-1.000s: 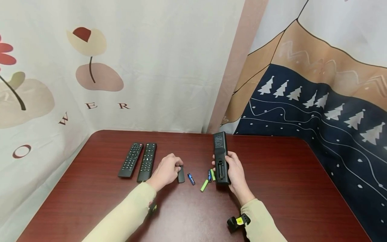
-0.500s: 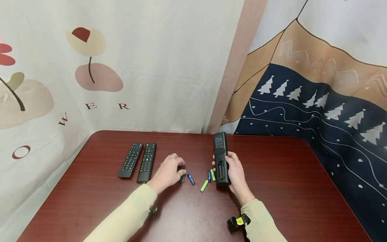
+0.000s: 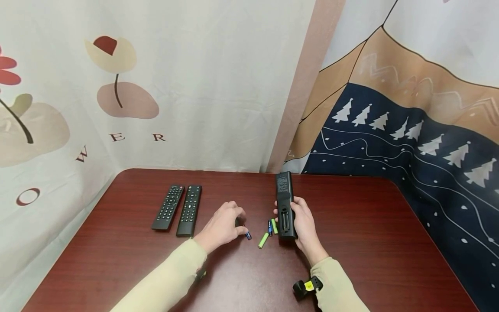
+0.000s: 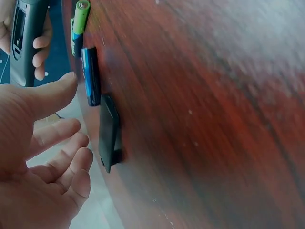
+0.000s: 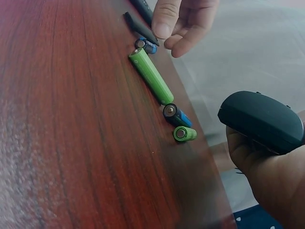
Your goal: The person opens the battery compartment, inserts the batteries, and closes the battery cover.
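Note:
My right hand (image 3: 306, 225) holds a black remote control (image 3: 284, 203) raised at the right, its back towards me and the battery slot uncovered. The left hand (image 3: 222, 226) hovers just left of a blue battery (image 3: 248, 235), fingers loosely bent and thumb apart from them. Under that hand, a black battery cover (image 4: 109, 133) lies on the table, mostly hidden in the head view but plain in the left wrist view. Beside the held remote lie a green battery (image 3: 263, 240), a second blue battery (image 3: 270, 227) and another green battery (image 3: 274, 225).
Two more black remote controls (image 3: 168, 207) lie face up side by side at the left of the reddish-brown table (image 3: 370, 242). Printed curtains (image 3: 218, 86) hang behind the table's back edge.
The left hand has moved right from the battery cover towards the nearest blue battery and now overlaps it. Its fingers have spread from the cover. My right hand and its remote control stay nearly still.

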`<state>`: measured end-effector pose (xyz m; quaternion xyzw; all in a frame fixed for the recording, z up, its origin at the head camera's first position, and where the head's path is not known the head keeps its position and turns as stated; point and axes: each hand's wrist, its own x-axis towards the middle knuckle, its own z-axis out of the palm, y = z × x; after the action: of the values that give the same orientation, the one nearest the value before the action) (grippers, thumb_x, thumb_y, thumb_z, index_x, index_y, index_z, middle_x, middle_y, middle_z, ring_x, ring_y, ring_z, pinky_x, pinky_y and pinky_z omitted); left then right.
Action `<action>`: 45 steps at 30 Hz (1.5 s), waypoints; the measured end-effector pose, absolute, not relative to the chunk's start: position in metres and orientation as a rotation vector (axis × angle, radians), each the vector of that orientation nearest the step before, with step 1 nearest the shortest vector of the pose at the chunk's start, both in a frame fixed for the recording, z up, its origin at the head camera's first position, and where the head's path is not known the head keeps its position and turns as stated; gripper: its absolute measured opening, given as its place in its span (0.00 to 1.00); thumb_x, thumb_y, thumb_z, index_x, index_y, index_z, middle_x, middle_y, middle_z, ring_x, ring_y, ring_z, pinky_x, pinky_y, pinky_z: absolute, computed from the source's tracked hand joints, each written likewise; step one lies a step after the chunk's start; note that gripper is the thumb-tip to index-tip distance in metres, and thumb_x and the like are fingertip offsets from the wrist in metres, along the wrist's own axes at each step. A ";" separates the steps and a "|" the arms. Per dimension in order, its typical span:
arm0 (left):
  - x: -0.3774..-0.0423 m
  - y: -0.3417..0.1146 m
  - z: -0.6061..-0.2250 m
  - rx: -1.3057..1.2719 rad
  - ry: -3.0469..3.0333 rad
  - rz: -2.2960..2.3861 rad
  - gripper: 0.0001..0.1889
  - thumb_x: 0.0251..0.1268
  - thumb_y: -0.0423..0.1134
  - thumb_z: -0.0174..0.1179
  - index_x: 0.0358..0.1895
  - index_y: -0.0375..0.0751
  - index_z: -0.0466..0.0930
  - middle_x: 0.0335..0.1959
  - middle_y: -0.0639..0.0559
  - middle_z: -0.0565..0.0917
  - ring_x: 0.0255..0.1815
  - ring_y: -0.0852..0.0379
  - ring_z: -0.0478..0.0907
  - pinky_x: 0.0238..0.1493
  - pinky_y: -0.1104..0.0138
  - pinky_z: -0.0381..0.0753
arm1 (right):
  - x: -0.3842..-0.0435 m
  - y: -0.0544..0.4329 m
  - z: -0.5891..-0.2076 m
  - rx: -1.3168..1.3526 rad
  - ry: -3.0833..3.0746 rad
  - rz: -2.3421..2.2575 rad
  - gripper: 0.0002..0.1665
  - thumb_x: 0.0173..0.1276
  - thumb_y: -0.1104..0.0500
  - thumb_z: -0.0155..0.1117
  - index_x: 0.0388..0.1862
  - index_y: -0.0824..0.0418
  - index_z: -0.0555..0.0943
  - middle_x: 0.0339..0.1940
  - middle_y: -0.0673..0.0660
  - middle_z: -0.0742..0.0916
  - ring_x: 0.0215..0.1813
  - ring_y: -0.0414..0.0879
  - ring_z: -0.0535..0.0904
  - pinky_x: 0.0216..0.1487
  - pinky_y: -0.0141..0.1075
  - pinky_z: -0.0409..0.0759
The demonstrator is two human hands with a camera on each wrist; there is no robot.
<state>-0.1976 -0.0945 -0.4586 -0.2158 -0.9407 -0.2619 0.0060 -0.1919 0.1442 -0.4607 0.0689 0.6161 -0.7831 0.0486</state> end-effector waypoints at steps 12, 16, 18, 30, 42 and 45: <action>-0.194 -0.086 -0.463 -0.851 -2.918 -0.674 0.19 0.47 0.46 0.82 0.35 0.39 0.85 0.30 0.51 0.76 0.36 0.51 0.73 0.41 0.58 0.78 | -0.192 0.144 -0.462 0.217 1.882 -2.381 0.21 0.84 0.57 0.36 0.68 0.62 0.66 0.67 0.73 0.79 0.55 0.58 0.85 0.54 0.47 0.86; -0.193 -0.085 -0.465 -0.886 -2.894 -0.628 0.19 0.46 0.46 0.83 0.34 0.39 0.85 0.29 0.53 0.76 0.35 0.51 0.74 0.39 0.58 0.79 | -0.192 0.144 -0.462 0.218 1.878 -2.384 0.21 0.83 0.58 0.36 0.68 0.61 0.66 0.67 0.73 0.79 0.56 0.58 0.85 0.54 0.48 0.86; -0.193 -0.084 -0.465 -0.893 -2.887 -0.632 0.19 0.45 0.45 0.83 0.34 0.39 0.85 0.29 0.53 0.77 0.35 0.50 0.74 0.39 0.59 0.79 | -0.192 0.144 -0.462 0.216 1.879 -2.384 0.21 0.84 0.58 0.36 0.68 0.62 0.66 0.67 0.73 0.79 0.56 0.58 0.85 0.54 0.48 0.86; -0.193 -0.082 -0.466 -0.869 -2.879 -0.675 0.16 0.47 0.41 0.82 0.35 0.40 0.85 0.30 0.51 0.79 0.37 0.49 0.76 0.41 0.57 0.82 | -0.192 0.142 -0.465 0.200 1.857 -2.395 0.21 0.83 0.59 0.35 0.68 0.63 0.66 0.67 0.73 0.79 0.53 0.55 0.86 0.52 0.47 0.86; -0.191 -0.074 -0.458 -0.858 -2.842 -0.765 0.15 0.50 0.39 0.79 0.38 0.40 0.84 0.34 0.50 0.78 0.35 0.54 0.74 0.38 0.61 0.81 | -0.190 0.138 -0.466 0.160 1.878 -2.393 0.20 0.83 0.59 0.36 0.67 0.64 0.66 0.65 0.74 0.79 0.50 0.49 0.87 0.55 0.50 0.86; -0.189 -0.072 -0.455 -0.836 -2.832 -0.810 0.16 0.51 0.38 0.79 0.42 0.39 0.85 0.35 0.50 0.78 0.32 0.57 0.73 0.35 0.65 0.79 | -0.190 0.137 -0.466 0.145 1.887 -2.387 0.20 0.84 0.59 0.36 0.67 0.65 0.66 0.65 0.75 0.79 0.52 0.53 0.87 0.54 0.49 0.86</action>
<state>-0.1890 -0.0717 -0.4550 -0.2727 -0.9242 -0.2642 0.0398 -0.1901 0.1373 -0.4665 0.0475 0.6187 -0.7827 0.0478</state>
